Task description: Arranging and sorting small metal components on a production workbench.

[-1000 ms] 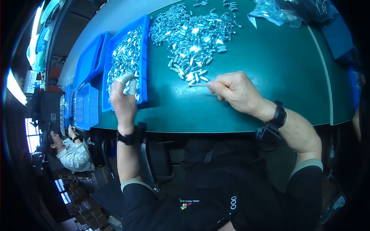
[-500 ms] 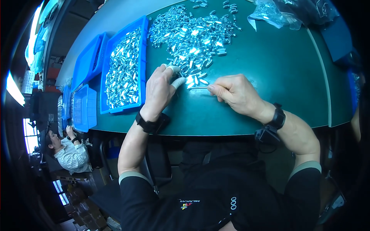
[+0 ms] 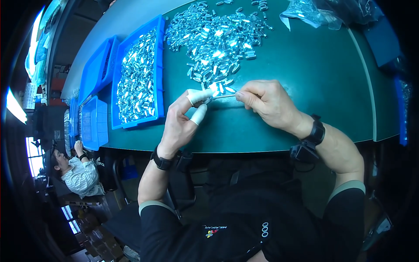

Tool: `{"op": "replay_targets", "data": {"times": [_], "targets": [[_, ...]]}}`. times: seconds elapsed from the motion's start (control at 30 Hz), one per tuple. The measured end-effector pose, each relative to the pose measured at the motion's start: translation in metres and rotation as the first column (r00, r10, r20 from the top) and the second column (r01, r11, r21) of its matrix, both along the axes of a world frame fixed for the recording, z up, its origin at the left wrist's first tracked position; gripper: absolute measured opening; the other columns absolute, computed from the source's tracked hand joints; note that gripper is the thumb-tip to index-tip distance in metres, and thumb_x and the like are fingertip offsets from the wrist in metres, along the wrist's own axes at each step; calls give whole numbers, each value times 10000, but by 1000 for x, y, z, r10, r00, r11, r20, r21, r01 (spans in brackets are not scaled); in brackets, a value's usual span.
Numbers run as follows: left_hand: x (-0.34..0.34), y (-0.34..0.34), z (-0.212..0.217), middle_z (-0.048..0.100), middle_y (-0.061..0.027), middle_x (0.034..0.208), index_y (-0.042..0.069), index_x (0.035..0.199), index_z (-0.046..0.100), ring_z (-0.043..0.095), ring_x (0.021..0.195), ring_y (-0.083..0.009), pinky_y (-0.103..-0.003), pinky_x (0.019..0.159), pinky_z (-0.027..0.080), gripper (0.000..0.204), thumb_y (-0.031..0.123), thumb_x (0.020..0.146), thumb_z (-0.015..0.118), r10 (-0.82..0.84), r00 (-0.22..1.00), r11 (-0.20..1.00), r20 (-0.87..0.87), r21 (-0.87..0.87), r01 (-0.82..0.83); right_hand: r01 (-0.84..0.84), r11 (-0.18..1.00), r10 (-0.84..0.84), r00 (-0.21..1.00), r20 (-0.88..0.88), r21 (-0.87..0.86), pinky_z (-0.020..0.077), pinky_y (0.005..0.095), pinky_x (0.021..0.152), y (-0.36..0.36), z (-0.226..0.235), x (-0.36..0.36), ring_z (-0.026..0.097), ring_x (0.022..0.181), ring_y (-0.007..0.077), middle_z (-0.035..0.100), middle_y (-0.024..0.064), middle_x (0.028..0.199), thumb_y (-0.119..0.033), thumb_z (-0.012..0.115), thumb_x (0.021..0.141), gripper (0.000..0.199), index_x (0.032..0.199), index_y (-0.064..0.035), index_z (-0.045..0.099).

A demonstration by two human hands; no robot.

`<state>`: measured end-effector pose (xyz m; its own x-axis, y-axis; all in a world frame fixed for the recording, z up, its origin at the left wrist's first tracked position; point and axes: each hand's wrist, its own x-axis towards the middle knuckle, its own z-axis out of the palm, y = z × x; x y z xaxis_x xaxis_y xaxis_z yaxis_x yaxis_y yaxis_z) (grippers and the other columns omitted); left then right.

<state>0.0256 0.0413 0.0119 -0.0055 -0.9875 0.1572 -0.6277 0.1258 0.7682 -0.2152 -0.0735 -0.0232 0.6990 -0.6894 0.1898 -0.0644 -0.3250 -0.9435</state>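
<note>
My right hand (image 3: 271, 105) pinches a thin metal rod (image 3: 224, 96) between thumb and forefinger. The rod points left, and its far end reaches my left hand (image 3: 181, 118). White finger cots cover the thumb and forefinger of that hand. Between those two fingertips sits a small shiny metal piece (image 3: 208, 100), partly hidden, at the rod's end; whether the two touch I cannot make out. Just beyond both hands spreads a loose heap of small silvery metal pieces (image 3: 218, 48) on the green tabletop (image 3: 305, 78).
Left of the heap stands a blue tray (image 3: 159, 87) full of similar metal pieces. Further left are another blue tray (image 3: 92, 76) and a light blue basket (image 3: 95, 122). Clear plastic bags (image 3: 310, 13) lie at the far right. A person (image 3: 80, 170) sits at the left.
My left hand has moved from the heap's near edge toward the rod's end, a small metal piece now between its fingertips. My right hand has stayed nearly still with the rod.
</note>
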Motion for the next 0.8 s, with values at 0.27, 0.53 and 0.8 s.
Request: {"op": "replay_targets", "data": {"times": [0.27, 0.53, 0.8], "targets": [[1, 1, 0, 705, -96, 1052, 73, 1278, 753, 675, 967, -205, -310, 868, 527, 406, -88, 921, 644, -65, 998, 998, 1, -2, 65, 11, 1000, -10, 1000, 19, -22, 462, 385, 588, 2, 7, 0, 604, 616, 214, 639, 89, 690, -249, 667, 1035, 325, 806, -19, 690], [-3, 0, 1, 714, -94, 1061, 71, 1272, 753, 685, 980, -210, -326, 881, 534, 392, -80, 927, 645, -64, 997, 998, -45, 14, 64, -36, 999, 34, 999, -39, -40, 474, 317, 603, 0, 5, -3, 614, 667, 138, 685, 60, 758, -198, 676, 1042, 226, 950, -4, 744], [-9, -4, -4, 719, -68, 1117, 22, 1253, 740, 682, 1027, -152, -291, 927, 525, 306, -39, 964, 660, -25, 993, 1000, -119, 12, 27, -32, 999, 33, 999, 35, -35, 475, 303, 610, 5, 2, 0, 603, 675, 125, 683, 61, 792, -149, 685, 1026, 162, 1001, -2, 748]]}}
